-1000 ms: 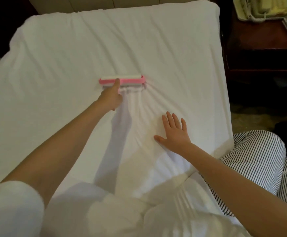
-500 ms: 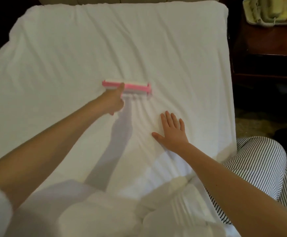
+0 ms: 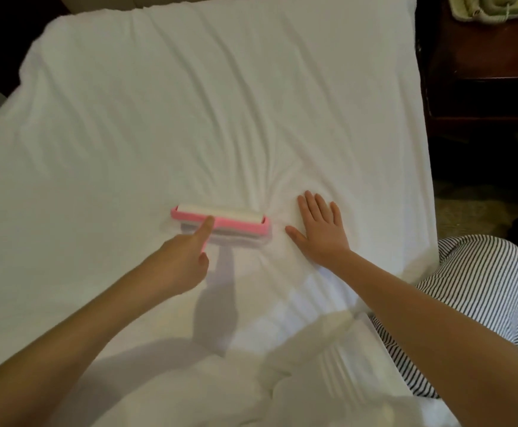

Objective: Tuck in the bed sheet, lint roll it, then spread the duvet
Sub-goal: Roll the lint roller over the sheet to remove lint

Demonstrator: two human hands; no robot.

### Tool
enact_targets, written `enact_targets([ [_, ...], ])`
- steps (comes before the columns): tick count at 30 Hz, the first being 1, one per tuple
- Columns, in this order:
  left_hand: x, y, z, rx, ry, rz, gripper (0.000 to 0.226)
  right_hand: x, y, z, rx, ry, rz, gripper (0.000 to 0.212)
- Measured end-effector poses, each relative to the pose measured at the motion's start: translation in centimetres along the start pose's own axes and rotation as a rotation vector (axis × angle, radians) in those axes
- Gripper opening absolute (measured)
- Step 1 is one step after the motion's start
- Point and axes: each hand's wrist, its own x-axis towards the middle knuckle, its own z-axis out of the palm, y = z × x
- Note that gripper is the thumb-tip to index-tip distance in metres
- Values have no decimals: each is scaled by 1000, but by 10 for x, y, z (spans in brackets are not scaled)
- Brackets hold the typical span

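Near the middle of the bed sheet (image 3: 220,103), a little toward the near right: lint roller (image 3: 220,221), pink frame and white roll, lying crosswise and flat on the fabric. Gripped by the left hand (image 3: 177,266), fingers curled round a handle hidden under the palm, forefinger stretched forward onto the pink frame. Just right of the roller's end, close but not touching: right hand (image 3: 321,232), holding nothing, fingers straight and spread, palm pressing the sheet down. Fanning from the gap between roller and palm toward the far side: a bunch of creases.

Judged as mid lint-rolling. Tuck impossible to check; near edge covered by bunched white cloth (image 3: 190,380), perhaps the duvet, not yet spread.

Likely trouble from here:
- Sticky roll catching slack cloth and dragging it into deeper folds, for want of tension beside the flat palm.
- Long hard strokes pulling a tucked edge loose at the right side of the mattress.
- Roller end bumping the right thumb, given so little room between them.
- Patches skipped at the far left corner, well apart from both hands.
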Motion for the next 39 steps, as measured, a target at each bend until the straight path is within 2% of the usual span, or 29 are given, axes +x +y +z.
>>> enact_targets([
  [2, 8, 4, -10, -15, 13, -8, 65, -1, -2, 2, -3, 8, 1, 69],
  [10, 156, 52, -61, -199, 316, 88, 67, -25, 16, 11, 40, 43, -22, 64],
  [13, 164, 67, -56, -244, 390, 72, 67, -42, 26, 23, 24, 67, -51, 70],
  [15, 141, 66, -43, -252, 370, 68, 67, -54, 29, 32, 12, 106, -51, 75],
  [17, 95, 50, -21, -186, 315, 74, 69, -62, 28, 35, 38, 114, -23, 70],
  [20, 13, 21, 22, -81, 167, 52, 73, -65, 23, 34, 80, 112, -20, 68],
  [23, -19, 16, 38, -66, 82, 33, 73, -68, 21, 32, 102, 108, -45, 73],
  [28, 62, 41, 10, -120, 302, 68, 74, -79, 24, 38, 110, 128, -119, 91],
  [32, 102, 80, -11, -250, 382, 43, 72, -94, 24, 38, 67, 52, -132, 84],
  [35, 64, 92, 5, -243, 289, 21, 75, -98, 26, 37, 82, 28, -141, 87],
  [39, -42, 61, 62, -72, 90, -20, 79, -100, 27, 39, 61, -10, -143, 97],
])
